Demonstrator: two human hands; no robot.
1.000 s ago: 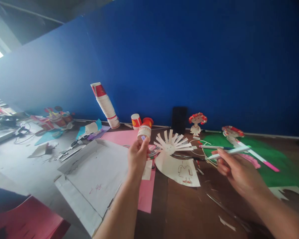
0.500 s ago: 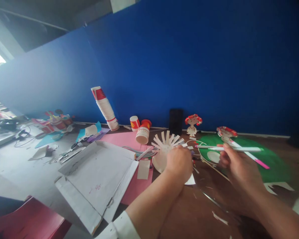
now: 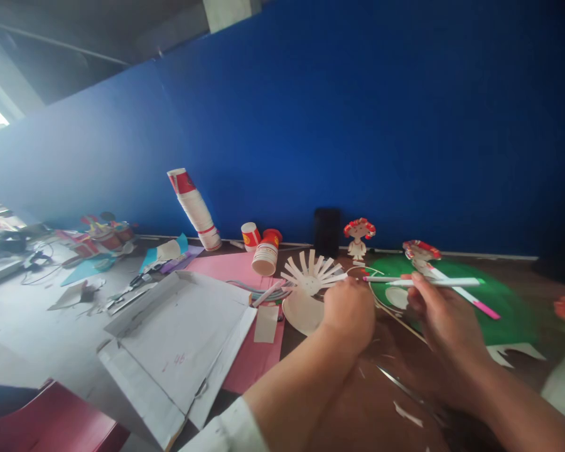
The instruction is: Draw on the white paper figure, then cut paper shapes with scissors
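My right hand (image 3: pixel 440 307) is closed on a white marker (image 3: pixel 454 282) with a green end, held level over the green mat (image 3: pixel 508 301). A thin pink-tipped piece (image 3: pixel 379 279) reaches left from that hand toward my left hand (image 3: pixel 349 311). My left hand is closed, its fingertips mostly hidden, beside the fringed paper cup piece (image 3: pixel 311 284); what it holds I cannot make out. Below the fringe lies a round cream paper piece (image 3: pixel 302 312). Another marker with a pink cap (image 3: pixel 487 309) rests on the mat.
A white box lid (image 3: pixel 183 333) lies left on pink paper (image 3: pixel 268 358). Behind are stacked paper cups (image 3: pixel 195 210), two shorter cup groups, a black phone (image 3: pixel 326 231) and a red-haired paper figure (image 3: pixel 358 238). Scissors (image 3: pixel 400 383) lie in front.
My left hand has moved slightly right, away from the fringed piece, showing more of the round paper. My right hand still holds the marker. The whole view has shifted slightly.
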